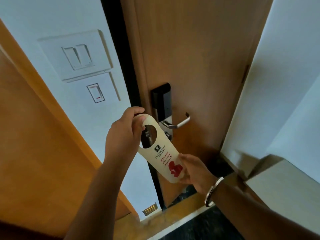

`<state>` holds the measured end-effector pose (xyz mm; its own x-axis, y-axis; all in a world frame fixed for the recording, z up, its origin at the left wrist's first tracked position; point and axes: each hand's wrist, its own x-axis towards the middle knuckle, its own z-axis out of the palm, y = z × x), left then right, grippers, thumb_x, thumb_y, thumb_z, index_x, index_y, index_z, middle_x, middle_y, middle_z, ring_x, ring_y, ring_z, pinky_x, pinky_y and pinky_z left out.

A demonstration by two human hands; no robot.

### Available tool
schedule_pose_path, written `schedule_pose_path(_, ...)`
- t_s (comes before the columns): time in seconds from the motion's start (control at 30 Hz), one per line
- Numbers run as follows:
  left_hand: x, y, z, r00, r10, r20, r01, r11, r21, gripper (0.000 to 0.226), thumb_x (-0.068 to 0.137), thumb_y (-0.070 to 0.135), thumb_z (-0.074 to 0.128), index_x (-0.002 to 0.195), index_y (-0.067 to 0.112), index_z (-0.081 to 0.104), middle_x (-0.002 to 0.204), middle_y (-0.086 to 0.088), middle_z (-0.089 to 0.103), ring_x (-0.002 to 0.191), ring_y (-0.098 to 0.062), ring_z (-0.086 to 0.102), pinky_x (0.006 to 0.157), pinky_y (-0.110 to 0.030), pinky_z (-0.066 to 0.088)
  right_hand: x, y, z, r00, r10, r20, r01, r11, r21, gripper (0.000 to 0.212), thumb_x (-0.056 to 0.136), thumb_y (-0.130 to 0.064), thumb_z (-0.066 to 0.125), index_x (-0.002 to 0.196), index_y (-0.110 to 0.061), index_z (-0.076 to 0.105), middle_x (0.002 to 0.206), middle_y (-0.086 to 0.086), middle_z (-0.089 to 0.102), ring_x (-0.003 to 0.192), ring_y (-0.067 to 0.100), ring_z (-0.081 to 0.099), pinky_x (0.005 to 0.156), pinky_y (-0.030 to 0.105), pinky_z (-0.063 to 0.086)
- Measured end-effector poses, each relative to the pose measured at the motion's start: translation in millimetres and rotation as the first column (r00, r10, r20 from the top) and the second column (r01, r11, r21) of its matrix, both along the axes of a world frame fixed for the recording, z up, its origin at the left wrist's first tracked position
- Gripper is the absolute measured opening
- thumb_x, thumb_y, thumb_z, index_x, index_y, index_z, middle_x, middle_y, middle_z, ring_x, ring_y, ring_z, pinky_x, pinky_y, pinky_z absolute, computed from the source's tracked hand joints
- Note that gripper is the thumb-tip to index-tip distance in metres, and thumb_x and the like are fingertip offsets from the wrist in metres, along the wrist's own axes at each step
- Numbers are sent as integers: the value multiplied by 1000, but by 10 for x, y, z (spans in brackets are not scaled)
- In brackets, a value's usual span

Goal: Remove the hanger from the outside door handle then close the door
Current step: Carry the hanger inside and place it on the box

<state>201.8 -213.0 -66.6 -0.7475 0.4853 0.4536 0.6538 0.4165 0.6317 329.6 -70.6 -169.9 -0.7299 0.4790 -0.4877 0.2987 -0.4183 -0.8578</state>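
A cream "Please do not disturb" hanger [161, 152] with red lettering and a round hole is held in front of the wooden door [199, 58], off any handle. My left hand [125, 131] grips its top loop, and my right hand [194, 172] pinches its lower end. The door stands shut in its dark frame, with a black lock plate and a silver lever handle [176, 123] just right of the hanger.
Two white switch plates [78, 56] sit on the wall left of the frame. A wooden panel [34, 144] runs along the far left. A white wall [285, 84] and a ledge stand on the right. Dark floor lies below.
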Motion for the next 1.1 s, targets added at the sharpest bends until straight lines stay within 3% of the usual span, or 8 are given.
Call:
schedule_pose_path(0.13,42,394,-418,998,46,-37,-48,998,-40,21,102,37,43,117,25,51,101,2,66,84,-20,69,57,-20,55,104,439,-318,970,-183,158,187,982,-6,12,93,-16,61,103,-10,58,104,11,65,90,24,63,60,31,59)
schedule_pose_path(0.3,149,1048,-974,1000,0,14,1,992,-126,36,102,38,41,137,28,45,122,-2,63,101,-22,67,62,-34,62,476,1223,-689,913,-359,196,365,931,5,18,80,12,59,89,-2,65,113,26,66,103,38,64,89,44,56)
schedule_pose_path(0.37,166,1370,-1268,997,-11,81,27,979,-202,39,102,37,41,140,28,44,126,-2,60,105,-22,65,61,-26,59,674,1537,-837,894,-395,211,387,919,79,24,85,10,56,77,-11,63,118,30,62,110,43,60,94,47,52)
schedule_pose_path(0.57,531,2709,-2176,885,-18,466,221,896,-386,42,99,32,50,138,17,53,132,-10,60,107,-20,62,82,-34,59,1591,2549,-1607,703,-607,371,620,778,98,15,84,-2,65,83,-17,67,97,15,70,83,35,70,67,57,59)
schedule_pose_path(0.7,1061,3768,-2724,756,-41,653,424,791,-441,43,99,26,51,138,8,53,136,-14,58,113,-24,59,88,-36,53,2256,3165,-2113,553,-663,504,727,680,97,12,84,-5,65,80,-16,68,92,14,72,78,33,71,66,55,60)
schedule_pose_path(0.87,1766,4983,-3568,643,-102,759,631,633,-449,64,95,35,58,152,20,33,152,-12,40,133,-30,46,107,-41,43,3019,3872,-2720,410,-685,602,796,591,131,12,92,-5,56,102,-5,63,94,15,68,80,30,67,68,46,59)
schedule_pose_path(1.0,2181,5645,-4391,569,-128,813,739,514,-436,82,89,36,66,154,35,16,153,-4,41,137,-26,42,107,-48,43,3525,4316,-3367,338,-665,665,817,559,144,29,94,-14,57,121,-4,60,110,15,66,88,28,64,84,49,57)
schedule_pose_path(1.1,2337,6035,-4971,540,-105,835,794,394,-463,90,89,37,66,152,44,3,148,7,45,136,-26,42,107,-52,41,3796,4591,-3867,302,-643,704,849,517,108,36,93,-16,60,128,-6,57,118,16,64,90,27,63,84,44,56)
